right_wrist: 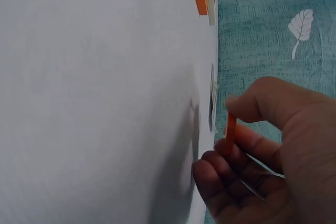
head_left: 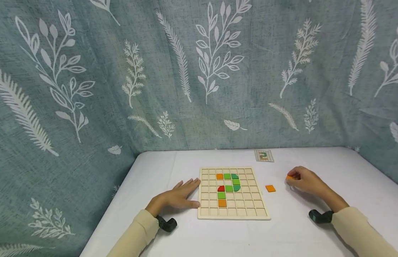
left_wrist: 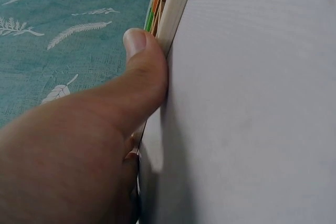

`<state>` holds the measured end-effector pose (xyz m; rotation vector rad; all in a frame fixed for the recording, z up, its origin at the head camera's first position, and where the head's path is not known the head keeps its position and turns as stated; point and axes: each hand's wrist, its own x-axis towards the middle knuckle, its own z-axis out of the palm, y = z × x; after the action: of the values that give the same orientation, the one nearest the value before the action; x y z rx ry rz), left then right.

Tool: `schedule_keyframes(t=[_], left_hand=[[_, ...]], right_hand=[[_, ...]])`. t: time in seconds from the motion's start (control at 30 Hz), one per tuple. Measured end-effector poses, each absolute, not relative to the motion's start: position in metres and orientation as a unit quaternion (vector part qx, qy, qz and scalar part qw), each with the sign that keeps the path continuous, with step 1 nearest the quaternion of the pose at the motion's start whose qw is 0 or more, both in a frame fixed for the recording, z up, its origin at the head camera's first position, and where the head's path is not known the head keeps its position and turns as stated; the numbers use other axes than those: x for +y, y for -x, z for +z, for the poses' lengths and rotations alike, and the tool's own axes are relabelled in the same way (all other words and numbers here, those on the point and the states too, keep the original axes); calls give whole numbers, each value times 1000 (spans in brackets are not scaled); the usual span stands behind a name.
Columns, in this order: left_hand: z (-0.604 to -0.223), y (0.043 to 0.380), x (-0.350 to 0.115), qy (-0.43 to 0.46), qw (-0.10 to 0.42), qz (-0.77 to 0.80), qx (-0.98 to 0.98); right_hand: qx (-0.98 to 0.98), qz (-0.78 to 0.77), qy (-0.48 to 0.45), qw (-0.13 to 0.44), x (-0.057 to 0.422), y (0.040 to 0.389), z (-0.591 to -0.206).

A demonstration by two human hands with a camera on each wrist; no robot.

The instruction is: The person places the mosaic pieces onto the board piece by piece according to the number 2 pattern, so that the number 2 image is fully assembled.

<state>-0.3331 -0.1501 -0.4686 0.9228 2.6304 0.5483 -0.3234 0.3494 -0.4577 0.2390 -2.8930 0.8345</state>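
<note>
A wooden grid board (head_left: 208, 212) lies on the white table, with orange, green and red tiles set in several of its squares. My left hand (head_left: 181, 195) rests beside the board with spread fingers, its thumb and fingertips at the left edge; the thumb (left_wrist: 144, 61) touches that edge in the left wrist view. To the right of the board, my right hand (head_left: 305, 182) pinches an orange tile (right_wrist: 230, 132) between thumb and fingers, just above the table. Another orange tile (head_left: 270, 188) lies flat between the board and my right hand.
A small pattern card (head_left: 264, 156) lies behind the board, near the table's back edge. The white table (head_left: 173, 235) meets a blue-green leaf-printed curtain (head_left: 186, 125) at the back and left. Each wrist wears a black camera.
</note>
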Motion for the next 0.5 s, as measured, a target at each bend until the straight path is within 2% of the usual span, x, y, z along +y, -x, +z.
schedule_keyframes(t=[0.5], left_hand=[[-470, 335, -151, -319, 150, 189, 917]], right_hand=[[-937, 289, -162, 107, 300, 300, -439]])
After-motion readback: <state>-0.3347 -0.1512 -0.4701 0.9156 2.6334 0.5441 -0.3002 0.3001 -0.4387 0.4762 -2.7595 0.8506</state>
